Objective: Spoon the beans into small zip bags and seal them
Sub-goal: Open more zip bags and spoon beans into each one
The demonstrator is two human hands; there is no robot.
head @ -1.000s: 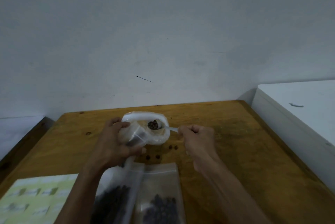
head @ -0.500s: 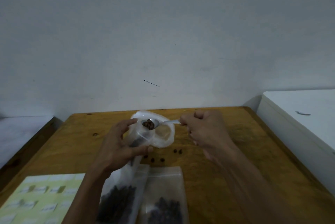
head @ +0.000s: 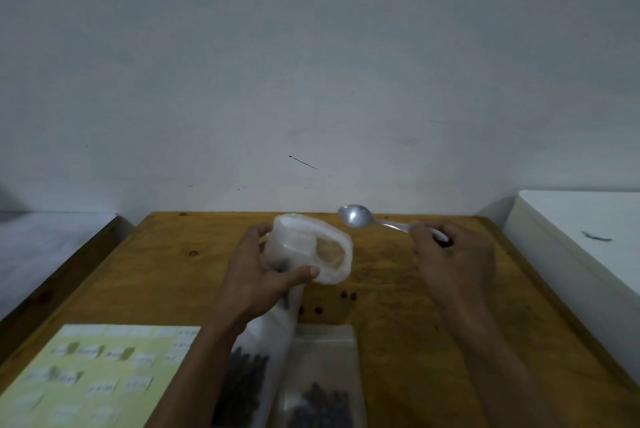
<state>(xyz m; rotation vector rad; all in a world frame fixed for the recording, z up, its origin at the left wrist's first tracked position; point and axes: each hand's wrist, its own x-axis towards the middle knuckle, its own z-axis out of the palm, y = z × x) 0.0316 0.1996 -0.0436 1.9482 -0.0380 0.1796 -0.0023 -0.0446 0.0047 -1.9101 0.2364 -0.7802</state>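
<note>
My left hand (head: pixel 258 275) grips a small clear zip bag (head: pixel 294 247) together with the rolled-down mouth of a large white plastic bag (head: pixel 332 254); a few dark beans show inside the small bag. My right hand (head: pixel 450 254) holds a metal spoon (head: pixel 356 215) by its handle, raised to the right of the bags; its bowl looks empty. The large bag's lower part (head: pixel 249 379), with dark beans in it, runs down under my left forearm. A filled zip bag (head: pixel 320 389) lies flat beside it.
Several loose beans (head: pixel 348 295) lie on the wooden table (head: pixel 398 341) below the bags. A pale green sheet of labels (head: pixel 97 375) lies at the front left. A white chest-like surface (head: pixel 581 237) stands to the right, a wall behind.
The spoon was loaded with beans over the bag mouth; it has now swung out to the right and shows an empty bowl. My left hand keeps its grip on the bags.
</note>
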